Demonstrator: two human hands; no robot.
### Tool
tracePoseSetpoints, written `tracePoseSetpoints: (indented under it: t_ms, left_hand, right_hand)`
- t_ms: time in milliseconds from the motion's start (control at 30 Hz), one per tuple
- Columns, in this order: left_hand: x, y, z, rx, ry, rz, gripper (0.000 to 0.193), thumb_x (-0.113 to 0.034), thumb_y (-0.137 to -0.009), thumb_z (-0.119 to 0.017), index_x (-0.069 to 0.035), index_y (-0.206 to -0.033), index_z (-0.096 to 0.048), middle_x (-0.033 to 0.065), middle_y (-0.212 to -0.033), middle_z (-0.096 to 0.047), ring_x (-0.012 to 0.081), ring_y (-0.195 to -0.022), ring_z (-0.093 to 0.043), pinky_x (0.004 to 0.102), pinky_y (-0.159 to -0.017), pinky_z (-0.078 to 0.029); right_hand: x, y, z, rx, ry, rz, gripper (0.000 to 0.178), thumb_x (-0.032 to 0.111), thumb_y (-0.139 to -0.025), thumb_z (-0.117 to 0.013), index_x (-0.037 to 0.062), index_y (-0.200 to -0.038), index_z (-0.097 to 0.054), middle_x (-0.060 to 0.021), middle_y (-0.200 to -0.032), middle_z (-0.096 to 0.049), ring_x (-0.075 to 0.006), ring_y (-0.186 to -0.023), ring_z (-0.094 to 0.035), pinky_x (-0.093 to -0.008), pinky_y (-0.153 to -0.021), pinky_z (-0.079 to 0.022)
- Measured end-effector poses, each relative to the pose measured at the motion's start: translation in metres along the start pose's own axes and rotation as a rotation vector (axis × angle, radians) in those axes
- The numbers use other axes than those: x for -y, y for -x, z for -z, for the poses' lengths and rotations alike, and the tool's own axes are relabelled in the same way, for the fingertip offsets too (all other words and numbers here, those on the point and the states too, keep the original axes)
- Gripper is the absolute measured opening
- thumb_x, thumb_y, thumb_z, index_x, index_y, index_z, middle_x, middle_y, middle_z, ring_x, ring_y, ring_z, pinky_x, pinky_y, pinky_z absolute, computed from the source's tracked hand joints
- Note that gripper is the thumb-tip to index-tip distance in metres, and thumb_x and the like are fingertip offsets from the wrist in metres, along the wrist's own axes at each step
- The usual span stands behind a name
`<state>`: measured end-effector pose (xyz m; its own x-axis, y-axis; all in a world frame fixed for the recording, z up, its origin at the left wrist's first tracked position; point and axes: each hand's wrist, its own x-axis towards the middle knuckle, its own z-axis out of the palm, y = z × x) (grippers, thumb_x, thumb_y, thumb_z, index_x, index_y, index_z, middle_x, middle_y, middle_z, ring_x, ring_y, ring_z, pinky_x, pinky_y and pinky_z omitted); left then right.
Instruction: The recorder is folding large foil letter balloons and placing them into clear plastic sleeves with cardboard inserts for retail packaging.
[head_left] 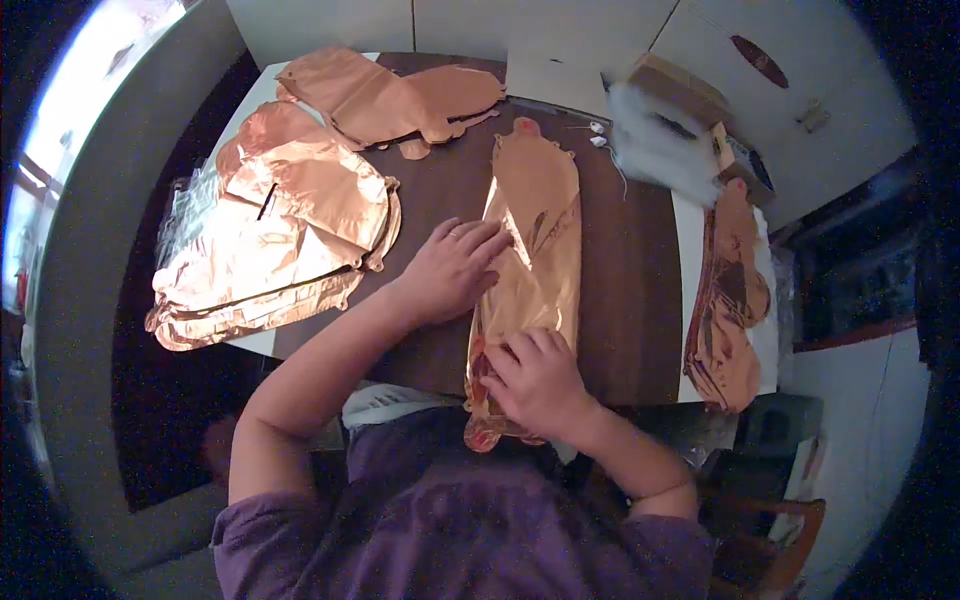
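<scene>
Right hand [543, 388] on foil [550, 290], axis fore-and-aft

The person wears a purple shirt [490, 530] with loose short sleeves [265, 530], leaving both forearms [340, 352] bare.

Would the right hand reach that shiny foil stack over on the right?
Probably yes: mostly flat brown tabletop lies between the right hand and the foil stack, with nothing standing in the way.

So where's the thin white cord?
In the head view, the white cord lies on the table's far part, just right of the middle foil.
</scene>
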<state>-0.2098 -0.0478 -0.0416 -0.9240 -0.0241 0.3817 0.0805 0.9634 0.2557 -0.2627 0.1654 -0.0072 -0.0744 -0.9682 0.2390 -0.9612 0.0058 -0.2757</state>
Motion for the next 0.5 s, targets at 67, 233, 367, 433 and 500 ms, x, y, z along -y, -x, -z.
tracePoseSetpoints:
  t_ms: [67,233,367,433,500]
  left_hand:
    - [0.000,0.002,-0.003,-0.004,-0.025,-0.025,0.060,-0.026,-0.080,-0.065,-0.005,-0.132,-0.045,0.0138,-0.132,-0.051,0.0293,-0.122,-0.048,0.0470,-0.103,-0.035]
    - [0.001,0.005,-0.007,0.028,-0.001,0.012,0.061,-0.026,-0.083,-0.064,-0.006,-0.137,-0.042,0.0131,-0.135,-0.049,0.0304,-0.129,-0.043,0.0515,-0.108,-0.030]
    - [0.015,-0.008,-0.006,0.105,0.021,0.053,0.062,-0.028,-0.084,-0.064,-0.007,-0.137,-0.042,0.0129,-0.134,-0.050,0.0306,-0.128,-0.045,0.0551,-0.109,-0.028]
    - [0.035,-0.023,-0.007,0.087,0.069,0.005,0.060,-0.031,-0.086,-0.062,-0.008,-0.137,-0.042,0.0130,-0.133,-0.052,0.0313,-0.125,-0.048,0.0575,-0.109,-0.026]
    - [0.047,-0.039,-0.009,0.013,0.029,-0.011,0.052,-0.028,-0.085,-0.063,-0.007,-0.130,-0.048,0.0111,-0.124,-0.057,0.0295,-0.117,-0.053,0.0557,-0.109,-0.027]
  right_hand:
    - [0.001,-0.006,-0.002,-0.010,0.019,-0.021,0.039,0.028,-0.077,-0.069,0.0064,-0.108,-0.061,-0.0099,-0.102,-0.057,-0.0281,-0.093,-0.054,-0.0404,-0.083,-0.043]
    - [0.015,-0.016,-0.008,0.059,0.136,-0.055,0.052,0.037,-0.078,-0.067,0.0044,-0.117,-0.059,-0.0104,-0.107,-0.057,-0.0270,-0.097,-0.052,-0.0389,-0.082,-0.042]
    - [0.029,-0.003,-0.022,0.132,0.215,-0.037,0.065,0.043,-0.078,-0.065,-0.0002,-0.125,-0.054,-0.0157,-0.119,-0.054,-0.0272,-0.105,-0.050,-0.0404,-0.085,-0.039]
    - [0.036,0.001,-0.025,0.126,0.265,-0.064,0.070,0.045,-0.076,-0.066,-0.0003,-0.127,-0.052,-0.0171,-0.124,-0.052,-0.0282,-0.108,-0.049,-0.0418,-0.086,-0.039]
    - [0.040,0.002,-0.026,0.115,0.270,-0.087,0.072,0.046,-0.076,-0.067,-0.0002,-0.129,-0.051,-0.0170,-0.127,-0.051,-0.0283,-0.110,-0.048,-0.0421,-0.087,-0.038]
